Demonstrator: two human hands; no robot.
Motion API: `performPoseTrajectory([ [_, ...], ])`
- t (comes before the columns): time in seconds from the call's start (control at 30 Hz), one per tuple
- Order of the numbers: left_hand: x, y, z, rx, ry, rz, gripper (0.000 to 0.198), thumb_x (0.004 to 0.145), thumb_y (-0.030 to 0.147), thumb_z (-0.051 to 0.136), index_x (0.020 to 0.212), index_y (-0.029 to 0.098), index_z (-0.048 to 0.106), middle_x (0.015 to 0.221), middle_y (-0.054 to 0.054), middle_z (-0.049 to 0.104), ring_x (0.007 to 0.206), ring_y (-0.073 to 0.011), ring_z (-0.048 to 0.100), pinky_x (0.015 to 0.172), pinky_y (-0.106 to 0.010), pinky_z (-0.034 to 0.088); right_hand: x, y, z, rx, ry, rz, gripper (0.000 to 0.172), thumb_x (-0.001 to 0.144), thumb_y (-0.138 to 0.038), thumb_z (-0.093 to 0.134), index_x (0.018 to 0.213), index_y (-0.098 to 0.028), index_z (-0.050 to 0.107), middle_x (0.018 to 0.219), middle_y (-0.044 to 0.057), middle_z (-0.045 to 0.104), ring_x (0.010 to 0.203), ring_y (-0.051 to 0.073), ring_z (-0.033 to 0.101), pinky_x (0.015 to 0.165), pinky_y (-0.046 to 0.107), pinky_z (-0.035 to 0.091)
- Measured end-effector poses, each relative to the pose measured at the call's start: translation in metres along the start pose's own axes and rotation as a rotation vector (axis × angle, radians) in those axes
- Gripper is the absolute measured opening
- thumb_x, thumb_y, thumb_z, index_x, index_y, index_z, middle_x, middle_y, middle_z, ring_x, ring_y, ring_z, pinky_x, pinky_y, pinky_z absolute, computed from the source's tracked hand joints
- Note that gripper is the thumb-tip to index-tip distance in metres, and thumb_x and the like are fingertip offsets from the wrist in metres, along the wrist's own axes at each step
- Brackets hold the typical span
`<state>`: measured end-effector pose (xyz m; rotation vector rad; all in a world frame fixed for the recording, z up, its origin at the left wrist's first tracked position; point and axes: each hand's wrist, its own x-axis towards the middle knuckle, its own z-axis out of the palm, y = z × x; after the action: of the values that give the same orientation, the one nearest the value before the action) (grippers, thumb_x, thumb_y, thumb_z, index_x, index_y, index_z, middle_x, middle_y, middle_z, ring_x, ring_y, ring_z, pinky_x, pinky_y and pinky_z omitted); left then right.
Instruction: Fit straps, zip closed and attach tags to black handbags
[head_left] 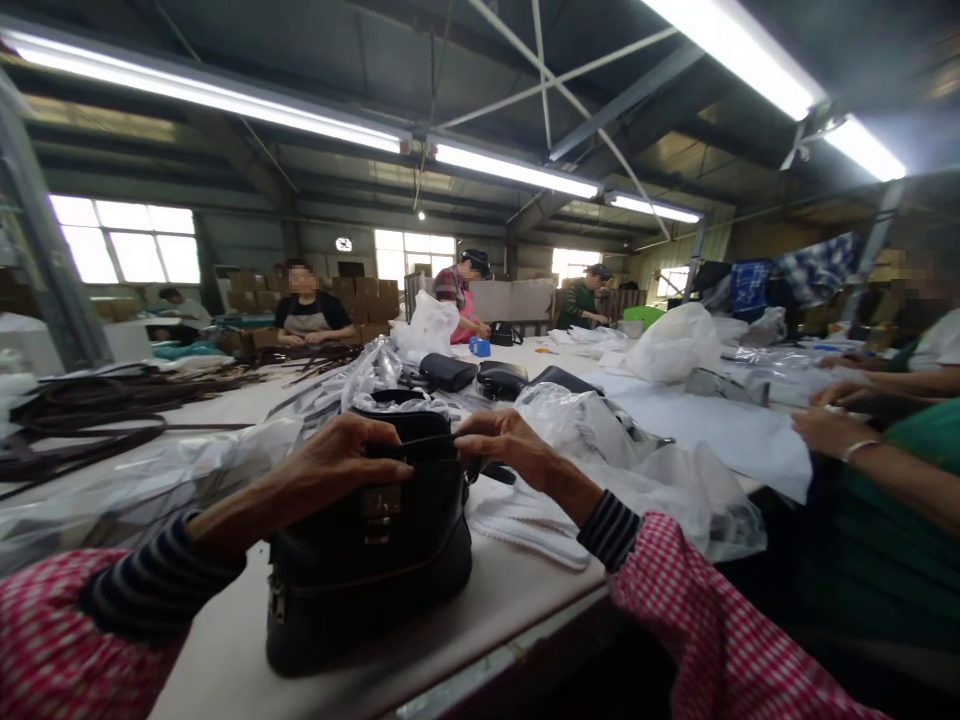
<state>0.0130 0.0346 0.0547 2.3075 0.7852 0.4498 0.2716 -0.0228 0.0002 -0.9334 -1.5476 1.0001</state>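
Observation:
A black handbag (375, 570) stands upright on the white table in front of me, with a metal clasp plate on its front and a zip pull at its lower left. At its upper edge, my left hand (341, 455) pinches a thin black strip of the bag, thumb below and fingers above. My right hand (506, 440) is closed at the strip's other end, by the bag's top right corner; its fingertips are partly hidden. Clear plastic and a dark raised flap show behind the hands. Beside the bag, to the right, lies a folded white cloth (532, 525).
Behind the bag lie several black pouches (502, 378) and heaps of clear plastic bags (600, 430). Dark straps (82, 420) are piled at the left. A co-worker in green (900, 520) works close on my right. The table's front edge (517, 650) runs below the bag.

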Motion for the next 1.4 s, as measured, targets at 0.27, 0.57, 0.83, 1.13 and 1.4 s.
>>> performPoseTrajectory([
  [0.27,-0.007,0.003,0.001,0.166,0.086,-0.019,0.049,0.083,0.058,0.072,0.119,0.025,0.064,0.097,-0.002,0.070,0.087,-0.0209,0.066,0.071,-0.025,0.051,0.002,0.032,0.016,0.199,0.217,-0.120,0.025,0.070,-0.028,0.081,0.080,-0.018,0.060,0.076,-0.002,0.067,0.062,0.012,0.063,0.059,0.024,0.049],
  [0.57,-0.004,0.005,-0.001,0.231,-0.067,0.026,0.034,0.090,0.054,0.065,0.089,0.022,0.075,0.088,-0.002,0.067,0.081,-0.0166,0.063,0.069,-0.022,0.050,-0.011,0.050,0.006,0.070,0.083,-0.138,0.018,0.073,-0.015,0.063,0.085,-0.018,0.077,0.080,0.000,0.069,0.074,0.014,0.061,0.068,0.026,0.047],
  [0.83,-0.002,0.000,0.000,0.192,-0.051,0.045,0.028,0.089,0.049,0.069,0.085,0.021,0.075,0.082,-0.001,0.063,0.075,-0.0143,0.061,0.065,-0.021,0.047,-0.028,0.038,0.002,-0.085,-0.003,-0.264,0.029,0.084,-0.019,0.071,0.111,-0.023,0.077,0.108,0.004,0.066,0.103,0.018,0.060,0.089,0.032,0.045],
  [1.13,-0.006,0.009,0.002,0.202,-0.037,-0.108,0.038,0.087,0.059,0.068,0.109,0.028,0.072,0.111,-0.002,0.071,0.106,-0.0249,0.065,0.083,-0.026,0.052,-0.013,0.019,-0.008,-0.205,-0.170,-0.341,0.014,0.084,-0.013,0.073,0.096,-0.017,0.079,0.084,0.000,0.062,0.083,0.015,0.057,0.078,0.028,0.044],
  [1.4,-0.005,0.012,0.004,0.178,-0.032,-0.064,0.038,0.088,0.058,0.067,0.112,0.028,0.073,0.111,0.000,0.073,0.105,-0.0235,0.066,0.084,-0.025,0.050,-0.010,-0.002,-0.011,-0.620,-0.201,-0.418,0.011,0.080,-0.009,0.074,0.084,-0.016,0.066,0.113,0.005,0.059,0.101,0.018,0.057,0.088,0.030,0.045],
])
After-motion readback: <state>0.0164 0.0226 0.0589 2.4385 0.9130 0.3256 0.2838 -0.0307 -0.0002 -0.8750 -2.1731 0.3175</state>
